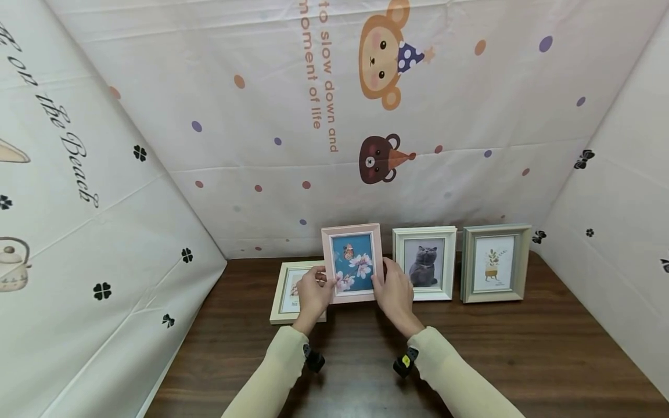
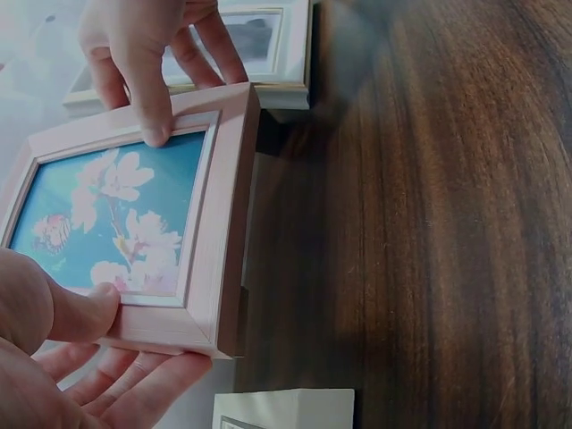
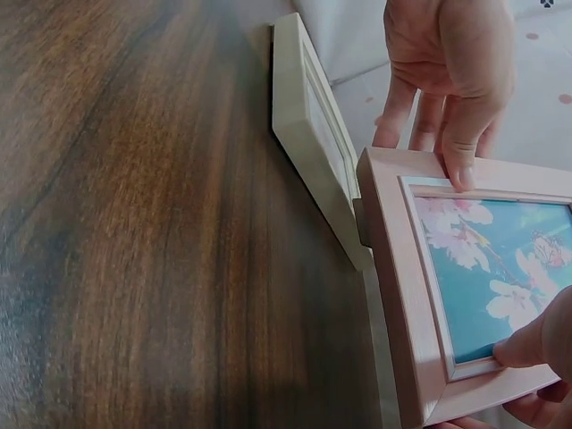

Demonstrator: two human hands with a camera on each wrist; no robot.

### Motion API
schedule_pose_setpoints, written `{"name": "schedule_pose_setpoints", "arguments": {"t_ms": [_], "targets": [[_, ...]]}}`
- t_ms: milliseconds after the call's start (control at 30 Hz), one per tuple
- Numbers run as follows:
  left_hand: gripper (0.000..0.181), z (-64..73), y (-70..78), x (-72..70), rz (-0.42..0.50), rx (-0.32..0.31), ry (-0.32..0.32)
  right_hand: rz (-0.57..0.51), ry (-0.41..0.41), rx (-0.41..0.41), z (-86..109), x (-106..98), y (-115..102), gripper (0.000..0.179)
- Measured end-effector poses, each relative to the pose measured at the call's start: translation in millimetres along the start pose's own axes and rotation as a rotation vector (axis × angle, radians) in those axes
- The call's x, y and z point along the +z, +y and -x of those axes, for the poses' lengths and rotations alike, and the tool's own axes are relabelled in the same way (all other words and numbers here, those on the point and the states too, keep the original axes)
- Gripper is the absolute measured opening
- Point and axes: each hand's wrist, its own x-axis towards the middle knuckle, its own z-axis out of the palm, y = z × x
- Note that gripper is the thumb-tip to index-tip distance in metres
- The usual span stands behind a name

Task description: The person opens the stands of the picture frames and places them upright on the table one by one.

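Presently pinches the upward-tilted pink picture frame (image 1: 353,264) by its long sides between left hand (image 1: 315,295) and right hand (image 1: 395,295).

Back wall (image 1: 324,159) reads "slow down", "moment of life"; left wall (image 1: 57,261), "on the Beach".

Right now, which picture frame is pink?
The blossom frame, held between the left hand and right hand; the cat frame is white, the plant frame grey-green, the leftmost frame cream.
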Motion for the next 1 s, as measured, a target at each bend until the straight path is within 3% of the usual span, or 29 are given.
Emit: {"name": "schedule_pose_setpoints", "arguments": {"t_ms": [533, 1000], "targets": [[0.032, 4.7, -2.3, -0.8, 0.021, -0.030, -0.010, -0.016, -0.005, -0.002, 3.8, 2, 2, 0.052], [0.029, 8.4, 6.8, -15.3, 0.054, -0.009, 0.008, 0.030, -0.070, 0.004, -13.7, 2, -7, 0.051]]}}
